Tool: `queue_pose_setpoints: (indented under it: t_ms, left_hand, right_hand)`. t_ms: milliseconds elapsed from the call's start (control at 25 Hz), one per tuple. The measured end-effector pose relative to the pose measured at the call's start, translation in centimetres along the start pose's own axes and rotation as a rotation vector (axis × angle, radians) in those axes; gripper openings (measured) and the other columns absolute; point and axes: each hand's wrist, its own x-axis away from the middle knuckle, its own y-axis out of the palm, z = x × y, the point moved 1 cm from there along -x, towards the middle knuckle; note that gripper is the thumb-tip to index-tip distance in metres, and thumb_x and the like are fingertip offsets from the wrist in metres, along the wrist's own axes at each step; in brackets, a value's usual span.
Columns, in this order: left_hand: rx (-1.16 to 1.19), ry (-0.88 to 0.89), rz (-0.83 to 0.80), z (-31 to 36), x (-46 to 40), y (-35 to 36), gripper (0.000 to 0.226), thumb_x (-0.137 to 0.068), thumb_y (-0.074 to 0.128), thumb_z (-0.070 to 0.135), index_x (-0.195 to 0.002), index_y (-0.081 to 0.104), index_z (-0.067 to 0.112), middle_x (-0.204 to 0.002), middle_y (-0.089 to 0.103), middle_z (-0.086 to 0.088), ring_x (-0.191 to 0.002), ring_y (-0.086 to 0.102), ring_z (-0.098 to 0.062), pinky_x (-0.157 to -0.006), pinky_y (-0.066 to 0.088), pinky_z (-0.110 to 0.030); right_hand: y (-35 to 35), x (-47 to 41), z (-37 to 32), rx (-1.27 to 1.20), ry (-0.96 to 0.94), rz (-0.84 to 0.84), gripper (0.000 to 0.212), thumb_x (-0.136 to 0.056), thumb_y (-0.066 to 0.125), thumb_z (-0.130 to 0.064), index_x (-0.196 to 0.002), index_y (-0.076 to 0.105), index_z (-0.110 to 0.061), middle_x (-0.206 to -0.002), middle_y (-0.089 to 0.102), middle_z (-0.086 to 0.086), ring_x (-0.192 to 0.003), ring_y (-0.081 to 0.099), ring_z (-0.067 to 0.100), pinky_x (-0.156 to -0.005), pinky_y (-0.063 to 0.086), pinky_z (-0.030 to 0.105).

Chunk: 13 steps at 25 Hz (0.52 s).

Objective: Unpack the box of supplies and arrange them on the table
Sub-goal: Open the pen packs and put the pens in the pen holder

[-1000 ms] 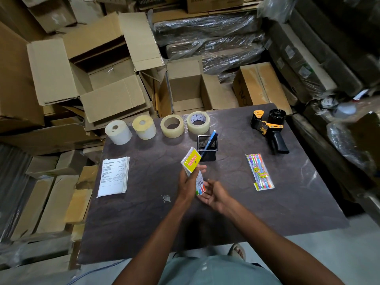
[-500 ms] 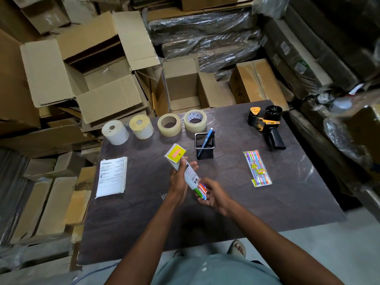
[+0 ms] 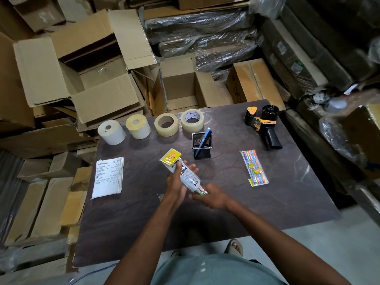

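Observation:
Over the middle of the dark table (image 3: 226, 219) I hold a clear pack of pens with a yellow header card (image 3: 181, 169). My left hand (image 3: 178, 182) grips its middle, and my right hand (image 3: 211, 197) pinches its lower end. Behind the pack stands a black mesh pen holder (image 3: 202, 146) with a blue pen in it. A second pack of coloured pens (image 3: 254, 168) lies flat to the right. Along the far edge stand two white label rolls (image 3: 111, 132) (image 3: 138, 126) and two clear tape rolls (image 3: 166, 124) (image 3: 192, 120). An open cardboard box (image 3: 178, 87) sits behind the table.
A black and orange tape dispenser (image 3: 264, 125) lies at the far right. A stack of printed papers (image 3: 109, 176) rests at the left edge. Open and flattened cardboard boxes (image 3: 86, 64) and plastic-wrapped bundles (image 3: 205, 38) crowd the floor around the table.
The pen pack has tilted from nearly upright to slanting, its header swinging left. My right hand has closed onto its lower end. The other items have not moved.

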Motion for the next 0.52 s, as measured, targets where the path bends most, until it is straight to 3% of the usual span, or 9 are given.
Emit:
queue_pose_setpoints:
  t_ms: [80,160,240,360,520]
  left_hand:
    - [0.014,0.008,0.015,0.2,-0.1,-0.1,0.025,-0.105,0.044,0.03,-0.108,0.059,0.01,-0.101,0.072,-0.016,-0.088,0.073,-0.03,-0.09,0.053,-0.049]
    - [0.036,0.019,0.062,0.6,-0.5,-0.6,0.027,-0.105,0.044,0.031,-0.107,0.06,0.011,-0.098,0.074,-0.014,-0.085,0.074,-0.029,-0.088,0.054,-0.048]
    - [0.095,0.039,0.133,1.2,-1.4,-1.6,0.029,-0.106,0.042,0.033,-0.109,0.06,0.01,-0.099,0.072,-0.015,-0.087,0.072,-0.028,-0.087,0.054,-0.047]
    - [0.105,0.074,0.239,2.0,-3.0,-3.7,0.027,-0.106,0.042,0.031,-0.111,0.059,0.011,-0.103,0.069,-0.014,-0.082,0.073,-0.022,-0.078,0.057,-0.042]
    - [-0.172,-0.012,0.359,0.6,-2.9,-5.5,0.014,-0.103,0.052,0.022,-0.096,0.064,0.016,-0.093,0.068,-0.007,-0.075,0.068,-0.018,-0.069,0.055,-0.035]
  right_hand:
    - [-0.1,0.4,0.2,0.029,-0.017,0.025,0.037,-0.091,0.072,-0.037,-0.06,0.056,-0.022,-0.044,0.051,-0.011,-0.04,0.042,0.001,-0.044,0.032,0.014]
    - [-0.4,0.8,0.6,0.051,0.007,0.028,0.029,-0.09,0.072,-0.036,-0.066,0.061,-0.024,-0.05,0.056,-0.014,-0.046,0.047,-0.003,-0.049,0.036,0.013]
    - [-1.1,1.1,1.3,0.055,0.07,0.027,0.015,-0.088,0.072,-0.035,-0.083,0.07,-0.021,-0.063,0.064,-0.01,-0.056,0.055,-0.002,-0.056,0.043,0.019]
    - [-1.9,1.6,2.8,0.051,0.194,0.061,0.033,-0.079,0.069,-0.039,-0.1,0.071,-0.014,-0.074,0.067,0.001,-0.06,0.059,0.011,-0.059,0.047,0.031]
    - [-3.1,1.6,3.2,0.021,0.286,0.219,0.022,-0.085,0.07,-0.03,-0.095,0.069,-0.011,-0.07,0.063,0.004,-0.057,0.054,0.012,-0.059,0.045,0.031]
